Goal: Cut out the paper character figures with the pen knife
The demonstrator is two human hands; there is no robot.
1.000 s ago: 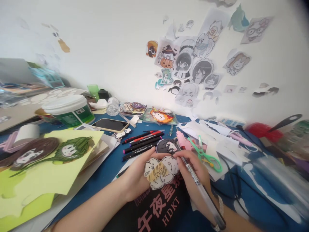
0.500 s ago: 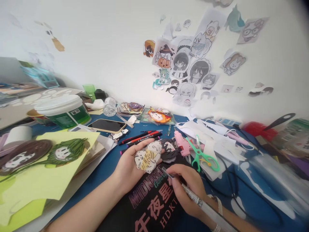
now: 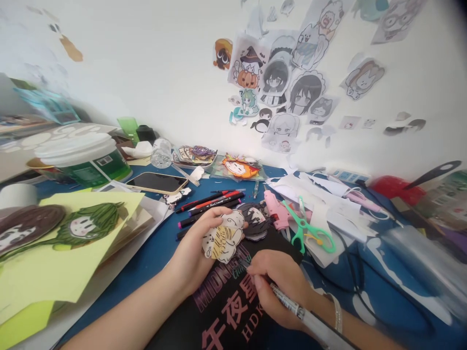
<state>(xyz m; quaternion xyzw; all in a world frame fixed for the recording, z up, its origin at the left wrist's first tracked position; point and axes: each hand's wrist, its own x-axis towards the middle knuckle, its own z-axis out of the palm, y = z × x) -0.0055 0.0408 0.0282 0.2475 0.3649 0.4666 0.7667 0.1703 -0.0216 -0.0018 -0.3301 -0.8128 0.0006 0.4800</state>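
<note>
My left hand [image 3: 191,245] is closed around a white paper cutout [image 3: 223,238] of cartoon figures with yellow patches and black lines. Its thumb lies along the cutout's upper edge. In my right hand [image 3: 280,279] a clear-barrelled pen [image 3: 288,299] is pinched, tip pointing up and left, just below and right of the cutout. A gap seems to lie between tip and paper, though the tip is hard to make out. Both hands are over a black sheet [image 3: 204,313] with pink printed lettering. A dark-haired character cutout [image 3: 255,221] lies just beyond the left fingers.
Several markers [image 3: 209,204] and a phone [image 3: 158,182] lie ahead. Green scissors [image 3: 308,233] and a pink glue gun [image 3: 277,210] lie to the right, near a black cable [image 3: 352,262]. Yellow paper [image 3: 69,272] and a white-lidded tub [image 3: 87,158] are at left.
My left thumb has come down closer over the cutout, and the fingers have closed more around it. The right hand and pen have shifted slightly left and down. The camera view has tilted a little.
</note>
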